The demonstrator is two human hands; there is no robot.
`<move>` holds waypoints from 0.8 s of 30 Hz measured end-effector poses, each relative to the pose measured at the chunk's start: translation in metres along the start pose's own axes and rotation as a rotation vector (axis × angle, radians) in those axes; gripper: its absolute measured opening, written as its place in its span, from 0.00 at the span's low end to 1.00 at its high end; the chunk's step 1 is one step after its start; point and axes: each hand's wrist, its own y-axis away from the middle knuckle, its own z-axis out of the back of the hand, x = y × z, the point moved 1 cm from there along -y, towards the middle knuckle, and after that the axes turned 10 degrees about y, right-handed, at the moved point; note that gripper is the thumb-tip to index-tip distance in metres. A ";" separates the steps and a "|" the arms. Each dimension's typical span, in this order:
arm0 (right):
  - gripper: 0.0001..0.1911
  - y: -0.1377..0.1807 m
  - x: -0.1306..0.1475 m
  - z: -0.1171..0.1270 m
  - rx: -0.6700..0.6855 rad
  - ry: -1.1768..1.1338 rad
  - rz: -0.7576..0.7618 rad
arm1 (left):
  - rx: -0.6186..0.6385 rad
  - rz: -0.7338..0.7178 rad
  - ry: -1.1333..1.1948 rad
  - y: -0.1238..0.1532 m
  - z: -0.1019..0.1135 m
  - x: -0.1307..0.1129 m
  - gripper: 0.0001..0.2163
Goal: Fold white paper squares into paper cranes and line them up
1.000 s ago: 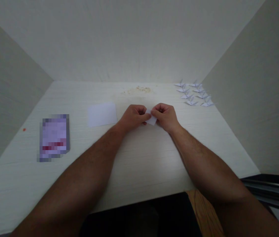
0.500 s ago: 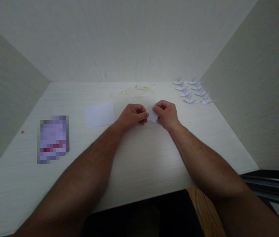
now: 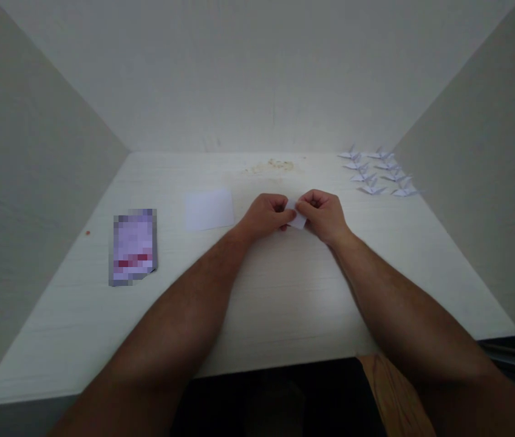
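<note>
A small folded piece of white paper (image 3: 297, 220) is pinched between my two hands above the middle of the table. My left hand (image 3: 270, 213) grips its left side, thumb on top. On its right and upper edge, my right hand (image 3: 324, 212) holds it between thumb and curled fingers. The fingers hide part of the paper, so its exact fold cannot be made out. To the left of my left hand lies a flat stack or sheet of white paper (image 3: 209, 209).
Several folded white paper cranes (image 3: 371, 169) stand in two rows at the back right. A blurred purple package (image 3: 133, 246) lies on the left, with a small red bit (image 3: 87, 233) beside it. Brownish marks (image 3: 280, 164) spot the table (image 3: 280, 303) near the back wall.
The view has shifted, so everything appears farther right. My hands are closer together on the paper, with my left thumb now reaching further over it.
</note>
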 end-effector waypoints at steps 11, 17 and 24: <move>0.08 0.003 -0.004 0.002 -0.061 0.147 0.102 | 0.022 0.036 0.137 -0.001 -0.003 0.001 0.12; 0.07 -0.001 -0.008 0.004 -0.160 0.049 0.064 | -0.002 0.043 0.156 -0.001 -0.001 0.000 0.09; 0.08 -0.002 -0.008 0.003 -0.067 0.048 0.044 | -0.055 0.013 0.092 -0.002 0.000 0.004 0.07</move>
